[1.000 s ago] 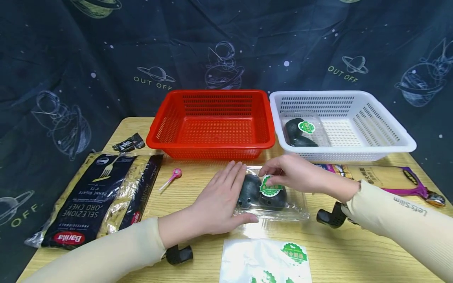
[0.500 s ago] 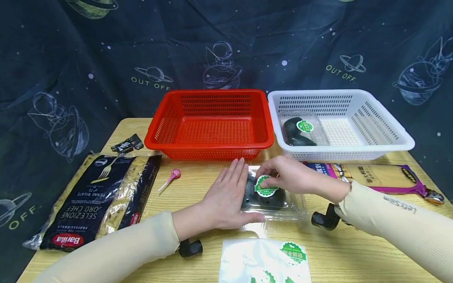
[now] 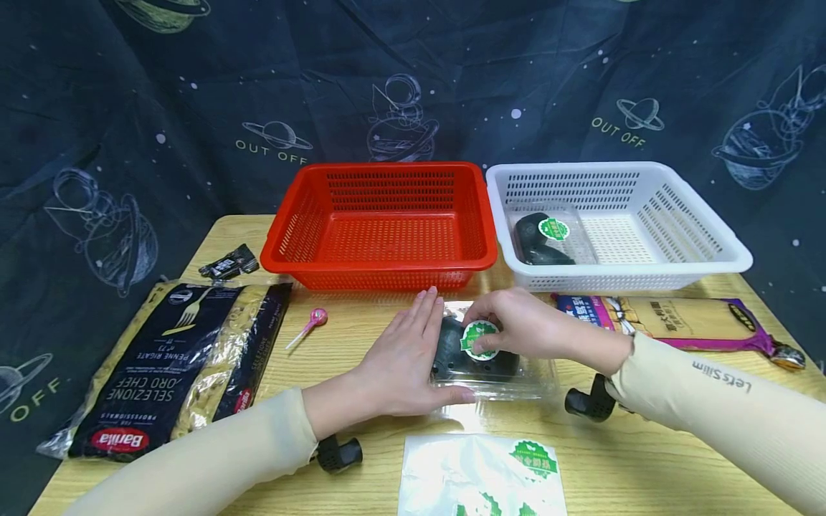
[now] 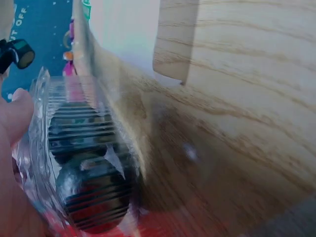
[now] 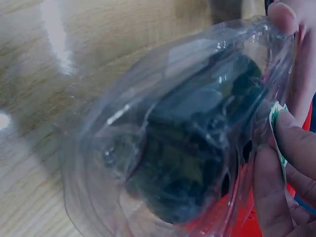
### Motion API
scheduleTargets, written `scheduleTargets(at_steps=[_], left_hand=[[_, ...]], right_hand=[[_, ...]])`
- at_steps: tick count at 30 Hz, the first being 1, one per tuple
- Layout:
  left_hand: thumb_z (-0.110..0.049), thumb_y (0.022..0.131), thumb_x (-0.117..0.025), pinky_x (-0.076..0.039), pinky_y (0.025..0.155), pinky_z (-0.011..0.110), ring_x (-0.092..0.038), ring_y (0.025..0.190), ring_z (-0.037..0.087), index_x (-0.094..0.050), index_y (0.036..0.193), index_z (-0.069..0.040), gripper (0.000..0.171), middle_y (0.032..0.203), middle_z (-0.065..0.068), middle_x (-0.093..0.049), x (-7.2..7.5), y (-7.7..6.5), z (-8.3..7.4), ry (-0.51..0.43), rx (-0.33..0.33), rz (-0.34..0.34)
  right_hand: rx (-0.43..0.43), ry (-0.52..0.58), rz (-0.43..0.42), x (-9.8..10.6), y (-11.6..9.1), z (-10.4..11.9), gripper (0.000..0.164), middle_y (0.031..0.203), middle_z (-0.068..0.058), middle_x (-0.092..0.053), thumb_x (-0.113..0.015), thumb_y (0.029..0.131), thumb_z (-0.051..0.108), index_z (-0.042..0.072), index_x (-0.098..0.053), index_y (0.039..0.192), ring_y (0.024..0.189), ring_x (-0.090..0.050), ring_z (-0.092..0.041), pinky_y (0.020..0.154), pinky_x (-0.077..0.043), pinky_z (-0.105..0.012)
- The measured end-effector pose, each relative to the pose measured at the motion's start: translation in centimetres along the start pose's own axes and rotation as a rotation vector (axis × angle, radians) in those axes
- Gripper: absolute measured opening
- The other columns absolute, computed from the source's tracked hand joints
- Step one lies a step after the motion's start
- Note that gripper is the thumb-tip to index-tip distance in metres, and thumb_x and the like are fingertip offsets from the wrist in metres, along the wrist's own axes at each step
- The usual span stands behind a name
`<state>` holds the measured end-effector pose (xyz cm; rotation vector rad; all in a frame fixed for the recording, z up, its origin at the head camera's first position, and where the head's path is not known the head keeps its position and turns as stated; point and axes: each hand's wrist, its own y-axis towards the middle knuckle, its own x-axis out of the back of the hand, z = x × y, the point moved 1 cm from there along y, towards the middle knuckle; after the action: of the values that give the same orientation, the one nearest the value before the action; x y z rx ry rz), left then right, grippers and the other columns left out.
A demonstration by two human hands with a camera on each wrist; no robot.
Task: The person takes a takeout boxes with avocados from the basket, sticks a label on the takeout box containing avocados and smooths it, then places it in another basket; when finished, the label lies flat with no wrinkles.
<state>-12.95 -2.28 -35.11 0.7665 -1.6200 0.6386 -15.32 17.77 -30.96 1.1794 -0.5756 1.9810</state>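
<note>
A clear plastic clamshell box [image 3: 510, 387] with dark green, rounded avocado-like fruits [image 4: 94, 192] lies on the table at the middle. My left hand [image 3: 406, 358] rests on its left side, fingers straight and together, thumb out along the near edge. At the lid, my right hand [image 3: 529, 326] pinches a round green-and-white sticker [image 3: 479, 338] between thumb and fingers. The right wrist view has this sticker [image 5: 277, 123] edge-on, close to the lid; whether it touches cannot be told. Nearer me lies a white sheet [image 3: 445, 466] with several green stickers.
Behind stand a red basket [image 3: 381, 265] and a white basket [image 3: 632, 271]; the white one holds a similar box [image 3: 548, 240]. A pasta bag [image 3: 168, 365], a lollipop [image 3: 317, 317] and a black wrapped packet [image 3: 229, 263] are at left. A noodle pack [image 3: 677, 319] lies at right.
My right hand and the sticker have shifted slightly left over the lid. The left hand stays on the box, and the whole view has drifted a little.
</note>
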Motion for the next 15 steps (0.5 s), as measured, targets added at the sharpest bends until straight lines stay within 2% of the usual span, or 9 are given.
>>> scheduleTargets(at_steps=[5,11,15], left_hand=[[-0.091,0.070,-0.032,-0.019,0.114,0.048,-0.004,0.145,0.031,-0.006,0.151,0.002,0.127,0.158,0.019,-0.004,-0.14,-0.06,0.22,0.032,-0.006,-0.018],[-0.093,0.068,-0.029,-0.019,0.112,0.053,-0.003,0.145,0.033,-0.005,0.151,0.001,0.129,0.158,0.019,-0.004,-0.07,0.08,0.01,0.108,0.020,0.012],[-0.093,0.068,-0.030,-0.020,0.112,0.054,-0.002,0.145,0.033,-0.005,0.151,0.001,0.128,0.158,0.019,-0.004,0.07,0.13,-0.09,0.126,0.029,0.028]], right_hand=[[0.018,-0.053,-0.006,-0.21,-0.12,0.36,0.032,0.100,0.000,-0.070,-0.081,0.076,0.019,0.008,-0.072,0.104,0.096,-0.064,-0.018,0.087,-0.050,-0.037],[0.014,-0.099,-0.006,-0.43,-0.27,0.75,0.037,0.103,-0.003,-0.068,-0.082,0.075,0.020,0.008,-0.071,0.109,0.097,-0.062,-0.020,0.088,-0.050,-0.037],[0.000,-0.127,-0.006,-0.50,-0.42,0.87,0.042,0.106,-0.005,-0.067,-0.082,0.074,0.022,0.007,-0.070,0.112,0.098,-0.061,-0.021,0.088,-0.050,-0.038]])
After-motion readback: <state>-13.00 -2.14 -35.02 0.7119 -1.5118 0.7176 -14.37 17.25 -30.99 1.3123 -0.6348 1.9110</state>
